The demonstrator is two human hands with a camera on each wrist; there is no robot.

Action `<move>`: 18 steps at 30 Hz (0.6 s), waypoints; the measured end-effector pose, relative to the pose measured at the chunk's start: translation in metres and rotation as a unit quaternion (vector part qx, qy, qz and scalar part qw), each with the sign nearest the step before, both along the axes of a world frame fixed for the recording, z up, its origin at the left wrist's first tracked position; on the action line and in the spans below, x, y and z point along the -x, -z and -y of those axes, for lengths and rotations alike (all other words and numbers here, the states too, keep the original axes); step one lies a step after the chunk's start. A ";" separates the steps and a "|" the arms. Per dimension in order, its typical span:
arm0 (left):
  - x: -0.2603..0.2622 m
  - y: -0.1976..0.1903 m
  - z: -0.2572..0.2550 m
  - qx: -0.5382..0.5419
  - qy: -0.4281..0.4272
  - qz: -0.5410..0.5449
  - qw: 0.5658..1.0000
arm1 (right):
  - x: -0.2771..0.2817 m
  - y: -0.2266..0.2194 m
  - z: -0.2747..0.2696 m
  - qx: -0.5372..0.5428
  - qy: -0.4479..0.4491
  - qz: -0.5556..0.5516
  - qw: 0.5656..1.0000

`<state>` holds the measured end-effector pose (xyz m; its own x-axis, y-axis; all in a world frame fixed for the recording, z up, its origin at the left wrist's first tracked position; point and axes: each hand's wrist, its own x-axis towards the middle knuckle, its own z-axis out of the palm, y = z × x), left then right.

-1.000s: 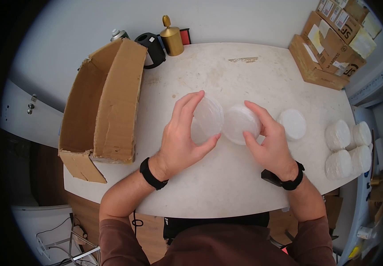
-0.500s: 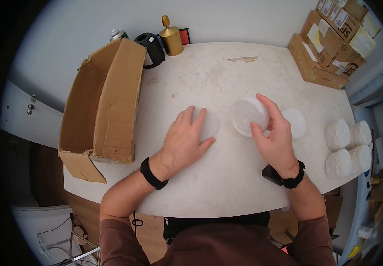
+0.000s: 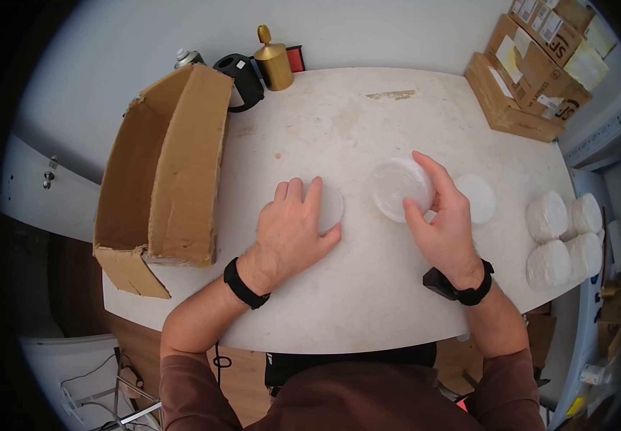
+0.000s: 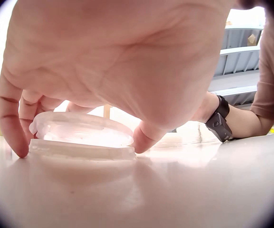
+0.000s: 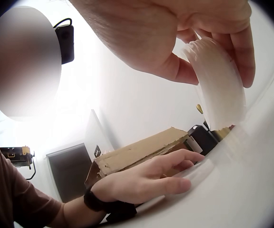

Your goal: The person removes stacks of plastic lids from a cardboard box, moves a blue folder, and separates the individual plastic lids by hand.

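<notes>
My left hand (image 3: 285, 233) is low over the table, fingers and thumb around a shallow translucent round plastic lid (image 3: 332, 208). In the left wrist view a second translucent round piece (image 4: 82, 127) lies tilted on top of the flat lower lid (image 4: 80, 150). The fingertips reach down to the tabletop on either side. My right hand (image 3: 443, 226) holds up a thicker translucent round plastic piece (image 3: 402, 189) between thumb and fingers. Layered edges show on this piece in the right wrist view. A white round piece (image 3: 477, 198) lies behind the right hand, partly covered by it.
Several white wrapped round stacks (image 3: 548, 215) stand at the table's right edge. An open cardboard box (image 3: 188, 165) sits on the left. Behind it are a black holder (image 3: 242, 82) and a gold canister (image 3: 274, 66). Cardboard parcels (image 3: 533, 79) are piled at the back right.
The hands have moved apart. My left hand has lowered its round piece to the table and shifted slightly left; the right hand has moved its piece a little right and away from me.
</notes>
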<state>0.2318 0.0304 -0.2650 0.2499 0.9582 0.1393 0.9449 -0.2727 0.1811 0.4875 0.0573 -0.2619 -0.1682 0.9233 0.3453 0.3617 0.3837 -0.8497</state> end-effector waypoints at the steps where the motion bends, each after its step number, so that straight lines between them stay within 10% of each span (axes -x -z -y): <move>1: 0.000 0.001 0.000 0.000 0.000 0.000 1.000 | 0.000 0.001 0.000 -0.002 -0.001 0.000 1.000; 18: 0.003 0.007 0.000 -0.008 0.138 0.054 0.989 | 0.002 -0.007 0.005 0.024 -0.026 0.034 0.999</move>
